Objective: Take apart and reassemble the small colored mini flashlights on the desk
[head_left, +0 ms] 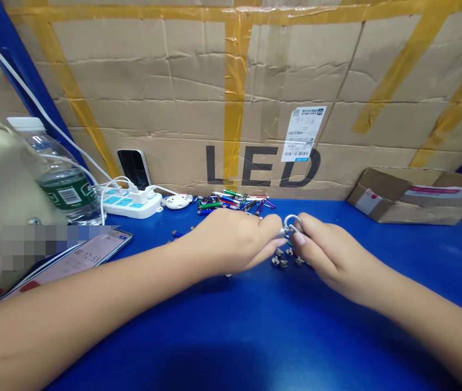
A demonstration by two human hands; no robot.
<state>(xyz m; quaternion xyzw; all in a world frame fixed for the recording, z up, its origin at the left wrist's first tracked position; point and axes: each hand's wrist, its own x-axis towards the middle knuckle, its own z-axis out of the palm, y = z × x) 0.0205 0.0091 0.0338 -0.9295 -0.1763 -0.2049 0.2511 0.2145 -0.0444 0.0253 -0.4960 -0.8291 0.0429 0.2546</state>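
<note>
My left hand (241, 239) is closed around a small silvery cylinder (282, 233), most of it hidden by the fingers. At its tip is a metal key ring (293, 219), pinched between the thumb and fingers of my right hand (332, 250). Both hands meet above the blue table (231, 331). Just under them lie several small metal end pieces (283, 263), partly covered by my right hand. Behind my left hand is a pile of coloured metal tubes (235, 202), red, green, blue and purple, some with clips.
At the left are a plugged-in power strip (133, 202), a water bottle (68, 187), a phone with a running timer (88, 258) and a beige bag (6, 190). Another phone (133, 168) leans at the back. An open cardboard box (418, 201) stands right, before a large carton (174, 81).
</note>
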